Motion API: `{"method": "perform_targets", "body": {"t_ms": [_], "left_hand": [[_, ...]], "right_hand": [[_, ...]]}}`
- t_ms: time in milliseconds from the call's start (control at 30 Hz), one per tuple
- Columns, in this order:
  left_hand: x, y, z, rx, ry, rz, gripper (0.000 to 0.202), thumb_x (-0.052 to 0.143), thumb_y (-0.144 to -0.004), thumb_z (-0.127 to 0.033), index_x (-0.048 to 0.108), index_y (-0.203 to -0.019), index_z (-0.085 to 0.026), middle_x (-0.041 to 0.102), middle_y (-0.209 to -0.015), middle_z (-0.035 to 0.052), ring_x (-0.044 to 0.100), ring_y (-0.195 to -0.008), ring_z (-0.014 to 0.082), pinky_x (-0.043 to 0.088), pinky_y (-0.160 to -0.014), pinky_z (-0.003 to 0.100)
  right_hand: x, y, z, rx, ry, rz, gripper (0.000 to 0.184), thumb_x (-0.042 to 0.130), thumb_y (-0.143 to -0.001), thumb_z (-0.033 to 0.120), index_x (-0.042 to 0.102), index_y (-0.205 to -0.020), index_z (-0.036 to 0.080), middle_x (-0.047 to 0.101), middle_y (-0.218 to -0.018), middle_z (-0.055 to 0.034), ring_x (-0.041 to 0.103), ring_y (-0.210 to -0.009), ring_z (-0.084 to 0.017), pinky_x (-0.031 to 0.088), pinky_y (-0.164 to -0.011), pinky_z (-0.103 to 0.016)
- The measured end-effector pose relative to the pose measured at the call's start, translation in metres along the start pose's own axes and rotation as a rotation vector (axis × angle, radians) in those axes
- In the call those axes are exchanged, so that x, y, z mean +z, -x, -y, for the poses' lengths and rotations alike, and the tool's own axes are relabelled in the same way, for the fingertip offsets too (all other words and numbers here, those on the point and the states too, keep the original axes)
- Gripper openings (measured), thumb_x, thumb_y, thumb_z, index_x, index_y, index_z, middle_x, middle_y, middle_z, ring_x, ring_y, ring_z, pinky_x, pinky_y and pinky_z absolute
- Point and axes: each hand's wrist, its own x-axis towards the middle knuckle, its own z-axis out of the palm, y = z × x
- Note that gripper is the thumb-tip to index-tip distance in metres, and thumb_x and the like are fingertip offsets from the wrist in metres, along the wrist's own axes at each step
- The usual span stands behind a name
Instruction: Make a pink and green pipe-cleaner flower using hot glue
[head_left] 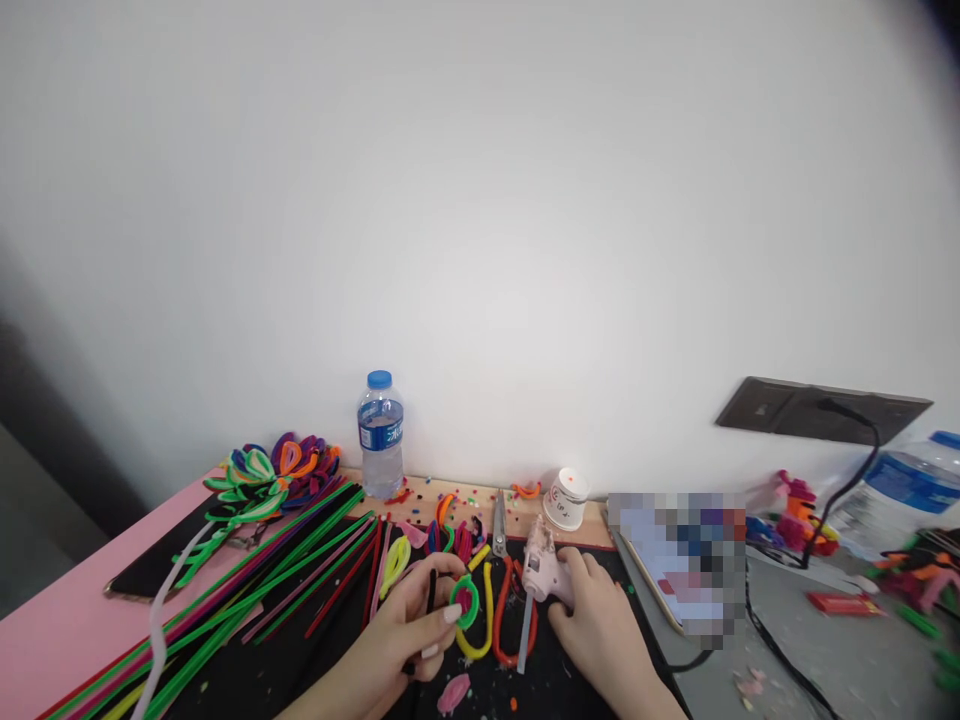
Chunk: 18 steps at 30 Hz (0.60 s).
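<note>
Between the thumb and fingers of my left hand (416,630) is a small green ring-shaped piece (474,603) with a pinkish-red middle. A thin black strip (431,590) also shows among those fingers. My right hand (596,610) is closed around the handle of a pale pink glue gun (541,562), which lies low over the black mat with a whitish glue stick (526,632) out of its back end. Between the hands lie scissors blades (499,522), a yellow loop (489,610) and a red-orange loop (501,645). A pink fuzzy piece (454,693) lies below.
Long pipe cleaners (247,590) spread across the left, beside pipe-cleaner flowers (277,470). By the wall stand a water bottle (381,440) and an upturned paper cup (567,498). At right lie a phone (667,570), a black cable (780,640) and a red piece (846,603).
</note>
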Motion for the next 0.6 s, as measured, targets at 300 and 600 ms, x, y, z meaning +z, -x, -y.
{"method": "perform_targets", "body": {"t_ms": [300, 600], "left_hand": [[-0.014, -0.015, 0.007, 0.042, -0.098, -0.093, 0.032, 0.074, -0.069, -0.037, 0.059, -0.091, -0.021, 0.038, -0.068, -0.0074, 0.026, -0.044, 0.0017, 0.009, -0.039, 0.018], [-0.016, -0.018, 0.013, 0.056, -0.157, -0.086, 0.029, 0.074, -0.069, -0.039, 0.06, -0.087, -0.02, 0.041, -0.064, -0.0072, 0.037, -0.048, 0.005, 0.021, -0.037, 0.016]], "right_hand": [[0.003, -0.001, -0.001, 0.128, -1.097, 0.101, 0.026, 0.059, -0.078, 0.041, 0.057, -0.091, 0.019, 0.052, -0.053, 0.004, 0.05, -0.044, -0.015, 0.043, -0.044, -0.026], [0.022, 0.009, 0.006, 0.211, -1.436, 0.563, 0.049, 0.069, -0.067, 0.059, 0.051, -0.083, 0.016, 0.051, -0.046, 0.0066, 0.034, -0.033, -0.004, 0.028, -0.032, -0.015]]}}
